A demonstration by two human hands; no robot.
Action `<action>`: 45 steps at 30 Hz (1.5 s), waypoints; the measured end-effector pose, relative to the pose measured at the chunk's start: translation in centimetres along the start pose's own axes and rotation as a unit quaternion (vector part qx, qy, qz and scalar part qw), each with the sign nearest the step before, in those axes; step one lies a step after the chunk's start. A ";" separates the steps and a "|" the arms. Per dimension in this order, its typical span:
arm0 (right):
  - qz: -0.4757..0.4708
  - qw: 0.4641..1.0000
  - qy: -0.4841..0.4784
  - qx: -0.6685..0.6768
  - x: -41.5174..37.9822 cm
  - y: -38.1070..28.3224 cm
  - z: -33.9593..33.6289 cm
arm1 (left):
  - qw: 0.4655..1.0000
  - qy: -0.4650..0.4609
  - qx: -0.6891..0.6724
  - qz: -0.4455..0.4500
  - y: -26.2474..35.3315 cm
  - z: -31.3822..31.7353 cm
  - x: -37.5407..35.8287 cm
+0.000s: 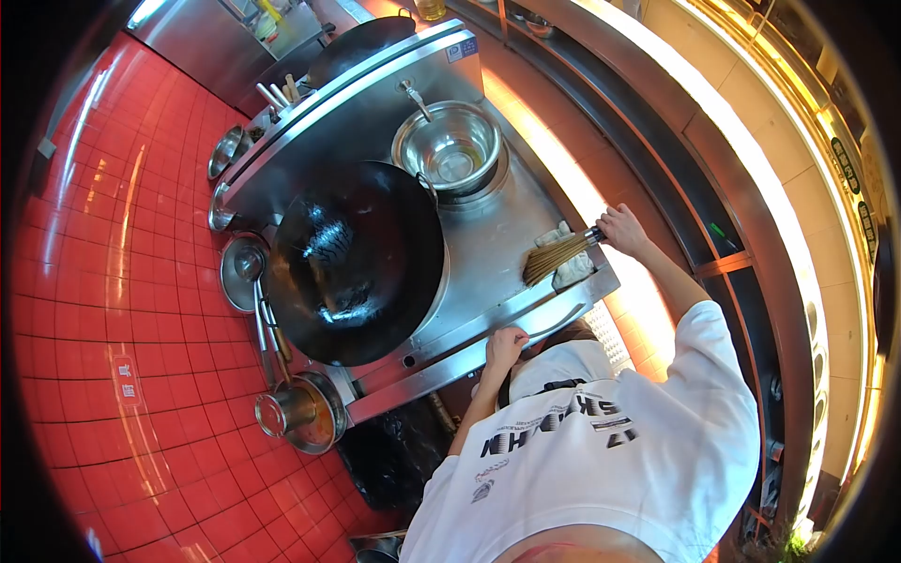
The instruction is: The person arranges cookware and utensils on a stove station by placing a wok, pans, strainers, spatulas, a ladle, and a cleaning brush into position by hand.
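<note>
My right hand [622, 228] is closed round the dark handle of a bamboo wok brush [556, 259]. The brush's bristles rest over a crumpled whitish cloth [573, 273] at the right corner of the steel stove [488, 253]. My left hand [507, 345] is closed at the stove's front edge, close to my waist; whatever its fingers may hold is hidden. A large black wok [361, 263] sits on the burner to the left, with a wet sheen inside. Behind it to the right stands a steel bowl [452, 155] with some clear liquid, under a tap [415, 98].
On the left, a ladle [249, 265] lies across a steel dish, and a pot of reddish liquid [319, 427] stands by the stove's front corner. A second wok [361, 47] is behind the splashback [352, 103]. Red tiles [141, 310] cover the left side.
</note>
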State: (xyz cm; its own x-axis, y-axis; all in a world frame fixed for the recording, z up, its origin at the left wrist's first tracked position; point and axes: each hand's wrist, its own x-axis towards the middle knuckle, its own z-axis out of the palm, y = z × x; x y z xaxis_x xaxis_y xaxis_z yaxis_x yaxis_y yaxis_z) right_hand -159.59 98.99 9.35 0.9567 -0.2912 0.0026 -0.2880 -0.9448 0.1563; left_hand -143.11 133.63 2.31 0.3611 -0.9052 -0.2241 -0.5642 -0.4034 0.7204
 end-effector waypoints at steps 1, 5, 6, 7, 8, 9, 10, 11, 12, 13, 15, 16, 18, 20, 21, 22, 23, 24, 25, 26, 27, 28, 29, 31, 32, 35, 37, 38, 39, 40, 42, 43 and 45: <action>0.035 0.999 -0.020 0.007 -0.3 0.2 -0.1 | 1.000 0.001 0.001 0.001 -0.1 0.0 0.0; 0.148 0.980 -0.125 0.040 -1.7 -1.0 2.0 | 1.000 0.012 -0.005 0.009 -0.4 0.2 -0.1; 0.173 0.975 -0.128 0.060 -1.8 -2.0 2.4 | 1.000 0.015 -0.004 0.012 -0.4 0.2 -0.1; 0.216 0.959 -0.149 0.106 -1.4 -2.9 2.6 | 1.000 0.015 -0.004 0.012 -0.3 0.2 -0.1; 0.260 0.946 -0.134 0.142 -1.2 -4.0 4.1 | 1.000 0.010 -0.008 0.008 -0.3 0.1 -0.1; 0.304 0.929 -0.118 0.178 -0.8 -5.0 5.6 | 1.000 0.006 -0.013 0.004 -0.2 0.1 0.0; 0.352 0.907 -0.109 0.206 -0.1 -6.1 7.2 | 1.000 0.005 -0.013 0.006 -0.1 0.0 0.1; 0.398 0.881 -0.101 0.234 0.7 -7.2 7.9 | 1.000 0.001 -0.012 -0.003 0.1 0.0 0.0; 0.416 0.862 -0.114 0.267 1.5 -8.0 7.4 | 1.000 -0.002 -0.010 -0.013 0.1 0.0 -0.1; 0.417 0.861 -0.114 0.268 2.2 -8.8 7.1 | 1.000 -0.003 -0.010 -0.013 0.1 0.0 -0.1; 0.454 0.846 -0.151 0.237 3.4 -10.1 6.6 | 1.000 0.005 -0.002 0.025 -0.3 0.1 -0.1; 0.461 0.826 -0.167 0.277 3.6 -10.6 6.3 | 1.000 0.007 0.002 0.021 -0.5 0.2 -0.3; 0.468 0.828 -0.147 0.271 3.4 -11.7 5.9 | 0.998 0.024 -0.035 0.046 -1.0 0.7 -0.3; 0.478 0.825 -0.125 0.275 3.3 -12.4 5.8 | 0.995 0.032 -0.060 0.070 -1.4 0.9 -0.6; 0.472 0.831 -0.124 0.267 3.4 -12.5 5.8 | 0.994 0.039 -0.076 0.070 -1.6 1.0 -0.9; 0.469 0.838 -0.115 0.254 3.4 -12.5 6.0 | 0.994 0.025 -0.083 0.067 -1.4 0.5 -1.3; 0.465 0.845 -0.107 0.241 3.4 -12.6 6.2 | 0.994 0.034 -0.081 0.058 -1.2 0.1 -1.7; 0.455 0.854 -0.108 0.228 3.5 -12.6 6.1 | 0.995 0.022 -0.086 0.054 -1.0 -0.2 -1.9; 0.447 0.862 -0.109 0.215 3.6 -12.6 6.0 | 0.994 0.009 -0.092 0.050 -0.8 -0.7 -2.3; 0.447 0.860 -0.111 0.218 3.6 -12.6 6.0 | 0.993 0.009 -0.100 0.053 -0.7 -1.2 -2.6; 0.437 0.867 -0.115 0.211 3.5 -12.7 6.2 | 0.994 0.014 -0.099 0.045 -0.9 -1.5 -3.1; 0.420 0.872 -0.122 0.219 3.2 -12.7 6.3 | 0.991 0.024 -0.124 0.039 -1.2 -1.7 -3.5; 0.405 0.877 -0.129 0.226 3.1 -12.7 6.3 | 0.988 0.034 -0.149 0.035 -1.5 -1.9 -3.8; 0.394 0.882 -0.116 0.233 2.5 -13.2 5.1 | 0.980 0.072 -0.187 0.008 -1.9 -2.6 -5.1; 0.388 0.885 -0.101 0.237 2.2 -13.5 4.8 | 0.968 0.107 -0.226 -0.013 -2.2 -3.1 -5.9; 0.343 0.906 0.015 0.249 1.7 -14.1 5.6 | 0.948 0.222 -0.202 -0.110 -4.2 -6.1 -8.9; 0.322 0.906 0.022 0.273 2.5 -14.5 4.4 | 0.895 0.393 -0.170 -0.124 -1.9 -11.9 -11.2; 0.272 0.914 0.067 0.293 3.0 -14.6 4.3 | 0.858 0.482 -0.136 -0.115 -5.3 -12.4 -12.0; 0.221 0.917 0.111 0.312 3.4 -14.9 3.9 | 0.813 0.544 -0.164 -0.130 -5.2 -14.6 -12.7; 0.195 0.908 0.129 0.347 4.1 -15.6 2.1 | 0.782 0.583 -0.160 -0.151 -5.2 -16.8 -13.3; 0.158 0.901 0.109 0.388 5.4 -16.3 2.3 | 0.748 0.637 -0.128 -0.137 -8.4 -19.3 -14.1; 0.120 0.892 0.091 0.427 5.8 -16.7 2.4 | 0.742 0.650 -0.102 -0.129 -9.0 -20.4 -13.8; 0.098 0.894 0.046 0.434 6.4 -18.0 2.5 | 0.750 0.644 -0.070 -0.134 -9.3 -21.5 -12.5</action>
State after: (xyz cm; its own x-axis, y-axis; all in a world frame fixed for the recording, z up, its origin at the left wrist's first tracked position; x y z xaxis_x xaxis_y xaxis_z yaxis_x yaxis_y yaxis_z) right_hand -148.42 113.76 4.11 0.8718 -0.4887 0.0334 -0.3374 -0.6485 -0.6823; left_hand -126.47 151.56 12.50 0.9163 0.1211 0.3818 -0.2925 -0.4489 0.8443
